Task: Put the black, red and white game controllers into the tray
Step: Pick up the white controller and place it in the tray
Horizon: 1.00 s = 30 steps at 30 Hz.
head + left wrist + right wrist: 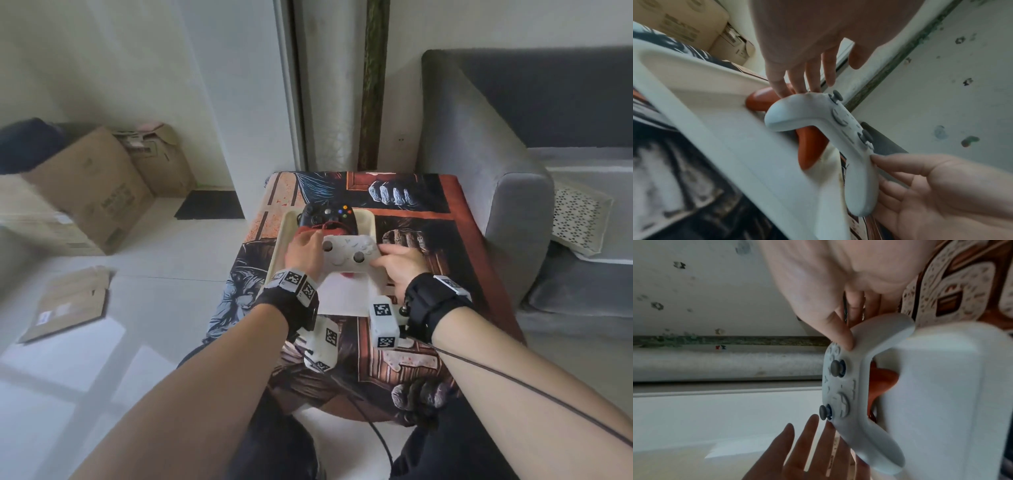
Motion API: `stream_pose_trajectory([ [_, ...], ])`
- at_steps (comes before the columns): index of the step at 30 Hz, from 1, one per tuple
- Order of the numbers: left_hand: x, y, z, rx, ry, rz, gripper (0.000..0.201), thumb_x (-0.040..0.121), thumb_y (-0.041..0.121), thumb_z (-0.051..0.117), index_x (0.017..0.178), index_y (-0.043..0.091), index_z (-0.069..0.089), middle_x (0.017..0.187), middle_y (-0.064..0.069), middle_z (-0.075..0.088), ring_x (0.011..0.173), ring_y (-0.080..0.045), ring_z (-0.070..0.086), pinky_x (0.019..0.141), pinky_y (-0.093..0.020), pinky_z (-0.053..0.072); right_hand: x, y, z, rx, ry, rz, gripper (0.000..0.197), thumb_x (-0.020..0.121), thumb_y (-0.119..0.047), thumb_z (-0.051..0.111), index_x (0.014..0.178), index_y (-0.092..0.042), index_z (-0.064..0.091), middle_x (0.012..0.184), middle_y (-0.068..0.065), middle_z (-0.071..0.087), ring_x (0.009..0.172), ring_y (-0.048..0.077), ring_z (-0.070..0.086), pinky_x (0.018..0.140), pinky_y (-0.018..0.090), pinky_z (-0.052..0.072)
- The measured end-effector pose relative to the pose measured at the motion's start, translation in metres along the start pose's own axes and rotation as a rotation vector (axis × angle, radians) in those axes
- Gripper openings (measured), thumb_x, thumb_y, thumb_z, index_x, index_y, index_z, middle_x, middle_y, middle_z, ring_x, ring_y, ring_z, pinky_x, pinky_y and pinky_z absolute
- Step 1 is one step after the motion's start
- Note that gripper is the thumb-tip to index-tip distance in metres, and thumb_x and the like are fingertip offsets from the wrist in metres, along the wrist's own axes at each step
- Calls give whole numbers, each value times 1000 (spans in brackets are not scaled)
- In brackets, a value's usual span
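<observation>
A cream tray lies on the patterned table cover. The black controller rests at the tray's far end. The white controller hovers just over the red controller, which is mostly hidden below it in the tray. My right hand pinches the white controller's right grip, thumb on top. My left hand touches its left end with straight fingers. The left wrist view shows the white controller above the red controller and the tray.
The table's patterned cover extends right of the tray. A grey sofa stands close on the right with a dotted cushion. Cardboard boxes and a flat piece of cardboard sit on the floor to the left.
</observation>
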<state>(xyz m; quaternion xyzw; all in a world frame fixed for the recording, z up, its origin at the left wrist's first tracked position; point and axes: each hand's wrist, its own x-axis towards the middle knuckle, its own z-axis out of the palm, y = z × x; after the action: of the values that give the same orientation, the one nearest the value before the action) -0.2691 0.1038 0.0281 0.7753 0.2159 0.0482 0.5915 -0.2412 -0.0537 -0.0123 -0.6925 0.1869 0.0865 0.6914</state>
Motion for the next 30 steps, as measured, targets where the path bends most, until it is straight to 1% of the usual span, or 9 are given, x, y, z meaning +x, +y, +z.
stream_pose_trajectory([
  [1, 1, -3, -7, -8, 20, -12, 38, 92, 30, 46, 124, 14, 62, 114, -3, 61, 103, -21, 55, 87, -26, 40, -2, 2, 7, 12, -19, -1, 54, 75, 9, 68, 126, -6, 65, 120, 11, 69, 92, 28, 68, 71, 29, 59],
  [4, 4, -13, -24, -27, 67, -38, 44, 91, 34, 46, 125, 11, 62, 122, -12, 64, 99, -23, 55, 89, -28, 43, -7, 9, 23, -5, -49, 17, 57, 70, 9, 72, 124, -6, 65, 119, 15, 70, 101, 33, 69, 91, 45, 56],
  [7, 6, -22, -34, -48, 89, -34, 46, 91, 36, 47, 117, 3, 65, 113, -16, 67, 89, -22, 55, 76, -28, 42, -9, 17, 34, -79, -54, -8, 55, 71, 9, 72, 124, -6, 66, 115, 10, 70, 103, 30, 67, 97, 45, 53],
  [9, 5, -28, -37, -57, 103, -38, 45, 89, 38, 48, 114, 5, 67, 107, -15, 68, 92, -26, 59, 76, -31, 44, -10, 21, 39, -102, -48, -6, 54, 71, 7, 73, 123, -7, 67, 117, 12, 70, 104, 29, 66, 96, 43, 53],
  [11, 6, -34, -40, -71, 116, -41, 43, 88, 38, 50, 111, 7, 69, 108, -15, 69, 98, -30, 62, 84, -34, 45, -12, 25, 44, -116, -46, 2, 52, 72, 7, 72, 122, -8, 67, 116, 12, 69, 101, 27, 64, 92, 39, 54],
  [17, 10, -48, -43, -34, 112, -54, 41, 88, 36, 46, 109, 9, 69, 110, -13, 71, 103, -30, 63, 93, -39, 47, -10, 37, 50, -144, -32, -2, 52, 74, 7, 72, 123, -7, 65, 116, 11, 67, 101, 24, 62, 89, 34, 51],
  [23, 20, -53, -42, -46, 128, -33, 39, 90, 36, 47, 108, 9, 69, 109, -12, 71, 104, -29, 62, 91, -37, 45, -4, 36, 54, -167, -29, -23, 50, 74, 6, 72, 121, -9, 65, 120, 12, 68, 103, 23, 61, 85, 29, 47],
  [27, 26, -54, -39, -20, 103, -33, 44, 91, 38, 45, 108, 4, 66, 110, -20, 68, 105, -36, 61, 87, -37, 45, 0, 40, 53, -152, -44, -25, 48, 74, 5, 73, 119, -11, 64, 118, 10, 68, 101, 21, 61, 76, 25, 46],
  [30, 28, -57, -38, 12, 82, -58, 46, 94, 38, 39, 112, 4, 63, 114, -22, 66, 103, -37, 58, 82, -34, 40, 0, 45, 51, -158, -76, -32, 49, 71, 2, 76, 113, -18, 61, 119, 9, 67, 105, 21, 62, 83, 29, 50],
])
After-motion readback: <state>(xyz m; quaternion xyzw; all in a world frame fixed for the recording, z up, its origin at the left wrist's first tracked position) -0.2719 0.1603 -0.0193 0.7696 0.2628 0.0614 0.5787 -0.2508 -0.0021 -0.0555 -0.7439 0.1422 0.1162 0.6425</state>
